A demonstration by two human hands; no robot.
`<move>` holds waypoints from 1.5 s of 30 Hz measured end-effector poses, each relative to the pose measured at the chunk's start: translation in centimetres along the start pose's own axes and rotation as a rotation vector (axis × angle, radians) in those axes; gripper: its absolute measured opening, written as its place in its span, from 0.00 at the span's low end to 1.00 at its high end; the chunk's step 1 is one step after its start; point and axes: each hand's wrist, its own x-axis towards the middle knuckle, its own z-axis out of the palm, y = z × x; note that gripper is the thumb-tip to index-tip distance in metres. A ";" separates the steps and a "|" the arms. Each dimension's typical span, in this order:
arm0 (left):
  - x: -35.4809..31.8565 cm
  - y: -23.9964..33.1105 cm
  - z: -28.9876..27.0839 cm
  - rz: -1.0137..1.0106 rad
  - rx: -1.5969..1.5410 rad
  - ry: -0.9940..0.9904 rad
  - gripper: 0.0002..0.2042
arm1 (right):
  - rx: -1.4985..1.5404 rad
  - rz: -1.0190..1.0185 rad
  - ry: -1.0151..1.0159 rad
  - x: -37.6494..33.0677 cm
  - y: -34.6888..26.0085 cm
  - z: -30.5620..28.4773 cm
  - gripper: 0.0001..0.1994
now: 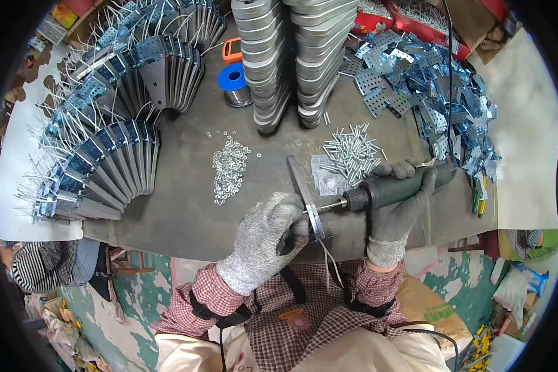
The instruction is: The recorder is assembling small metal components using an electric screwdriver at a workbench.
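Note:
My left hand (266, 239), in a speckled grey glove, grips a flat grey metal plate (302, 189) stood on edge at the near side of the workbench (180, 211). My right hand (398, 208), in a dark grey glove, holds a dark electric screwdriver (390, 189) level, with its bit against the plate's right face. White wires (330, 260) hang from the plate's lower end. A pile of screws (350, 152) lies just beyond the tool, and a heap of small washers or nuts (229, 164) lies to the left of the plate.
Two tall stacks of grey plates (294, 56) stand at the back. Fanned rows of assembled plates with brackets and wires (105, 149) fill the left. Perforated metal brackets (428, 87) are heaped at the right. A blue spool (234, 80) sits near the stacks.

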 end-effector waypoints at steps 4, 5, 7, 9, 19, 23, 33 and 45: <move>0.9 -0.2 0.3 0.061 0.050 -0.013 0.12 | -0.008 -0.028 -0.025 0.7 -0.1 0.1 0.16; 1.2 -0.3 0.3 0.072 0.061 -0.022 0.12 | -0.017 -0.042 -0.044 0.9 -0.1 0.2 0.17; 0.5 -0.4 0.5 -0.013 -0.057 -0.010 0.17 | -0.059 -0.054 -0.035 0.6 0.0 0.0 0.19; -0.1 -0.1 0.7 -0.112 -0.247 0.049 0.24 | -0.066 -0.047 -0.035 0.5 0.1 -0.1 0.20; -0.6 -0.2 0.9 0.013 -0.050 -0.046 0.39 | -0.018 -0.020 -0.042 0.3 0.1 0.0 0.21; -1.0 -0.1 1.2 0.014 -0.063 0.000 0.38 | -0.028 -0.029 -0.033 0.1 0.3 0.5 0.21; 1.2 -2.4 0.8 0.165 -0.179 0.030 0.06 | -0.075 -0.069 0.086 0.4 -0.2 0.5 0.18; 2.1 -1.5 0.5 0.189 -0.086 -0.116 0.08 | 0.047 -0.090 0.090 0.1 0.5 0.7 0.20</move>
